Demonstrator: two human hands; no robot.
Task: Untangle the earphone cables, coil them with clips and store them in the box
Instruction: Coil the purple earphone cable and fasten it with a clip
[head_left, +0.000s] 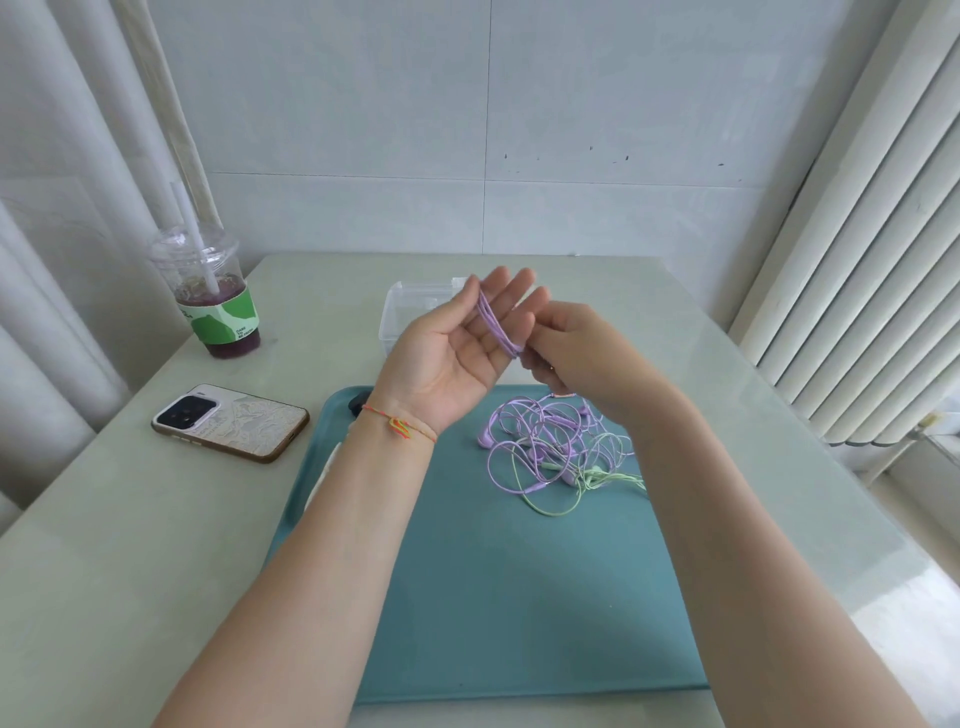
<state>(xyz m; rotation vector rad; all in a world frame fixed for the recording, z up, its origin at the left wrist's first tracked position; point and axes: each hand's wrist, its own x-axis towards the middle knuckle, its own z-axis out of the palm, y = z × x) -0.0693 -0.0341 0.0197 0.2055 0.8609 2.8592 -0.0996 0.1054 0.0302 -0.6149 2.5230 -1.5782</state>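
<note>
White tiled walls (363, 130) back my pale green glass-topped table (130, 519); a teal plastic tray (493, 597) holds the tangled lilac and green earphone cables (556, 452). My left hand (457, 348) is raised palm up, fingers straight, lilac cable coil (496, 325) wrapped slantwise round them; my right hand (576, 348) pinches its lower end. The cup's label (223, 317) is unreadable.

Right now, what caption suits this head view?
Purple cable wound round left hand, right hand pinching it, above tangled earphones on a teal tray.
</note>
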